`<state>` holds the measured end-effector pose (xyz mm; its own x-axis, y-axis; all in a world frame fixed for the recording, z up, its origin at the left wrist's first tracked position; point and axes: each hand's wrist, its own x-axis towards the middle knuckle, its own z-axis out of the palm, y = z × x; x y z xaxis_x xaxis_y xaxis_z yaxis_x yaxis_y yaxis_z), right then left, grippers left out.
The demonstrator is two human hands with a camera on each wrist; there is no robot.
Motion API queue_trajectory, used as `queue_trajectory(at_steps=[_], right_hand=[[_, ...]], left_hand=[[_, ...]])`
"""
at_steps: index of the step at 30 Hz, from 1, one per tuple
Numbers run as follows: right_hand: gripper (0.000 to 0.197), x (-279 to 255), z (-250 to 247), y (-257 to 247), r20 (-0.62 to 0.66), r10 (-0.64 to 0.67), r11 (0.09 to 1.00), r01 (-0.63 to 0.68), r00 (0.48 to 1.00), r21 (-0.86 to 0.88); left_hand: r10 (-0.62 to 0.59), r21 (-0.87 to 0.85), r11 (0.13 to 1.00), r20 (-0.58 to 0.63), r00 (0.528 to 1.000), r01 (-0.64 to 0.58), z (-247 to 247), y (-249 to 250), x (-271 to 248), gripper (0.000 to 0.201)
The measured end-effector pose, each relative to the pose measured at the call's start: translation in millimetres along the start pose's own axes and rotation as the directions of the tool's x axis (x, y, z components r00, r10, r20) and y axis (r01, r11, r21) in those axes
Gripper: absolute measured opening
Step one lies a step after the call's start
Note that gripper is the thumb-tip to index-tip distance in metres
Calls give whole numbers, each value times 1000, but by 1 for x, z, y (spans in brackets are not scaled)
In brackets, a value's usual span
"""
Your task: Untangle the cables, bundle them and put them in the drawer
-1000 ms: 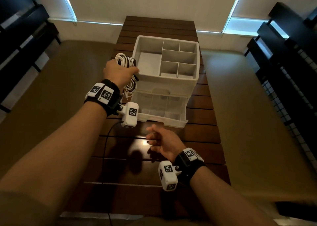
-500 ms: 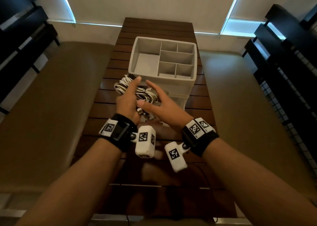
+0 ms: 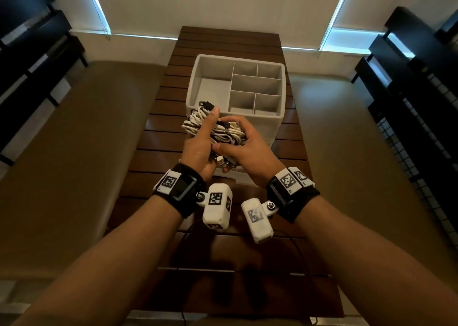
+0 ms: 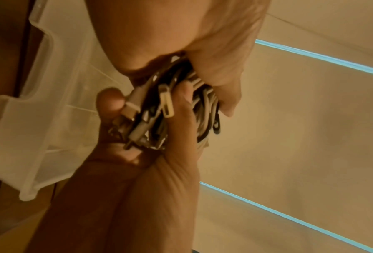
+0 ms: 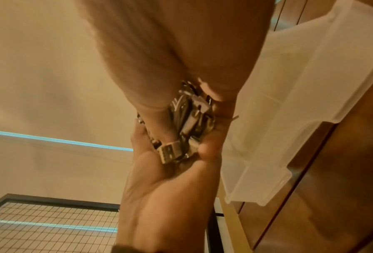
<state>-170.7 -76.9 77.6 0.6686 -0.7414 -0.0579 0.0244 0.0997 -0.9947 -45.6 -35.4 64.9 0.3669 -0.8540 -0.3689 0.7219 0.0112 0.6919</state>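
Observation:
A bundle of white and black cables [image 3: 218, 131] hangs in front of the white organizer [image 3: 277, 127], above its pulled-out translucent drawer [image 3: 244, 178]. My left hand [image 3: 200, 147] grips the bundle from the left, thumb lying over the coils. My right hand [image 3: 247, 144] grips it from the right, thumb pressed against its near side. In the left wrist view the cable plugs [image 4: 159, 109] stick out between both palms, with the drawer [image 4: 40, 102] beside them. The right wrist view shows the same plugs [image 5: 187, 126] clamped between my hands, next to the drawer [image 5: 289, 106].
The organizer's top tray [image 3: 195, 82] has several divided compartments with nothing in them. It stands on a dark slatted wooden table [image 3: 153, 137]. Tan benches [image 3: 86, 152] flank the table. Thin black leads [image 3: 300, 251] from the wrist cameras trail over the near end.
My left hand brought the bundle from beside the organizer's left corner toward me. My right hand rose from the table and took hold of the bundle's other side.

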Motion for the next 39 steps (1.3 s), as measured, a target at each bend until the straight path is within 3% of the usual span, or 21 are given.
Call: queue_trajectory(at_steps=[8, 12, 16, 18, 20, 25, 28, 32, 34, 39], right_hand=[[55, 8, -26, 3, 7, 10, 983, -9, 1000, -183], [54, 12, -32, 14, -26, -87, 913, 69, 996, -403], [53, 15, -35, 28, -40, -115, 778, 64, 993, -625], [54, 19, -37, 33, -8, -76, 729, 50, 997, -683], [57, 24, -38, 38, 41, -10, 647, 37, 999, -761], [69, 24, -42, 42, 65, 44, 529, 32, 997, -848], [68, 18, -48, 29, 49, 29, 424, 32, 998, -905], [32, 7, -46, 18, 70, -260, 167, 116, 963, -979], [24, 7, -41, 23, 154, -250, 150, 195, 956, -969], [21, 16, -45, 36, 152, -159, 182, 180, 975, -967]], left_hand=[[-70, 23, 997, 96, 993, 68, -19, 4, 6, 84], [-51, 105, 993, -14, 999, 52, -22, 17, 6, 55], [56, 347, 938, -96, 994, -20, -31, 21, 12, 62], [162, 561, 824, -100, 982, -79, -32, 17, 11, 54], [220, 706, 693, -14, 975, -146, -34, 12, 12, 45], [218, 817, 539, 99, 971, -205, -38, 21, 15, 33], [330, 889, 326, 212, 920, -322, -44, 28, 18, 26], [210, 908, 53, 397, 893, -416, -48, 23, 19, 20], [146, 898, -79, 440, 886, -433, -49, 19, 24, 22], [27, 898, -207, 401, 916, -387, -52, 16, 38, 28]])
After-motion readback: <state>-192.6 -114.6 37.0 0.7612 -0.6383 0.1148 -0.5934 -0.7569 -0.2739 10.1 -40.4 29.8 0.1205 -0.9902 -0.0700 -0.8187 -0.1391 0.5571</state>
